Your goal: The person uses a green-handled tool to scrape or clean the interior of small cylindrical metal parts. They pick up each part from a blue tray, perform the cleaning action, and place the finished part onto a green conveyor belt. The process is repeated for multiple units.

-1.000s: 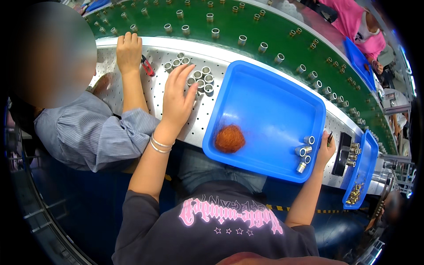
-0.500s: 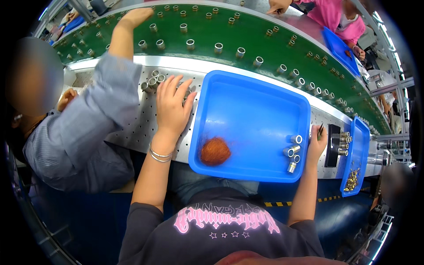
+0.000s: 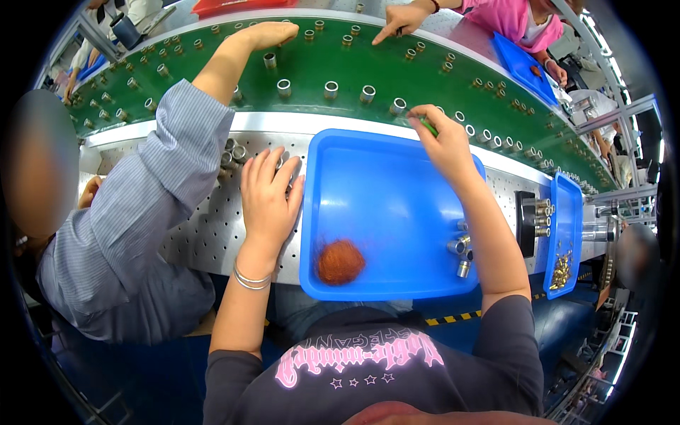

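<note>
My left hand (image 3: 268, 197) lies with its fingers apart on the perforated metal worktop, left of a blue tray (image 3: 309, 212). Metal sleeves show beside and partly under its fingers. At the near edge of the green conveyor belt (image 3: 319, 64), my right hand (image 3: 445, 145) is closed on a slim green tool (image 3: 429, 127), mostly hidden by the fingers. Its fingertips are close to a metal sleeve (image 3: 399, 106) standing on the belt; contact is unclear. Inside the tray are a copper-coloured ball of fine strands (image 3: 340, 262) and several metal sleeves (image 3: 464, 268), partly covered by my right forearm.
Rows of metal sleeves stand along the belt. To my left, a co-worker's arm (image 3: 234, 64) reaches over it; across, another person's hand (image 3: 400, 20) points down. Right of my tray are a black box (image 3: 525, 223), stacked sleeves and a narrow blue tray (image 3: 575, 234) with small brass-coloured parts.
My right hand has moved from right of the tray up to the belt's edge, its forearm now crossing the tray. The co-worker's hand has shifted right; the opposite person's hand reaches farther over the belt.
</note>
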Demonstrator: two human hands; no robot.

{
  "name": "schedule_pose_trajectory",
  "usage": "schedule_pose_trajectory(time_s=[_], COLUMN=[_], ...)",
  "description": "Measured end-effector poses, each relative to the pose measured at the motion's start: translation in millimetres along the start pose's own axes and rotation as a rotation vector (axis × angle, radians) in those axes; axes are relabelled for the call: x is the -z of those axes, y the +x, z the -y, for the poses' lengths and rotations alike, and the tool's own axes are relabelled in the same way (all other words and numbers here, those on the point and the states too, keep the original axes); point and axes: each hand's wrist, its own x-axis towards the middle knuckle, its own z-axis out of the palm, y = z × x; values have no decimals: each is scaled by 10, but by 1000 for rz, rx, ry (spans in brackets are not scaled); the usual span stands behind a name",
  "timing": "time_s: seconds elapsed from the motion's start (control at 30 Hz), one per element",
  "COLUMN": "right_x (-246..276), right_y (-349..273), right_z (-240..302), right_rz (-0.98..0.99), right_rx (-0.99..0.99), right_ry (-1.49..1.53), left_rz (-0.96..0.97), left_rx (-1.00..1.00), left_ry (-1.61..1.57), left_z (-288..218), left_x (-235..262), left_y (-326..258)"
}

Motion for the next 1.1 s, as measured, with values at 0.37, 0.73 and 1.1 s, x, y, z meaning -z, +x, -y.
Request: schedule_pose_trajectory(time_s=[0.37,0.73,1.1], right_x=[547,575,591], right_y=[-626,-1302,-1288], right_z=[-636,-1242,-1194], right_rz=[-147,-413,-326], right_rx=[-190,-370,-360], right_ry=[57,349,322], left_rz=[-3,103,100], left_rx=[21,-7,-28], left_ry=[-18,214,283], left_z=[21,-68,-70], left_x=[23,-51,-102], left_y=[11,2,21])
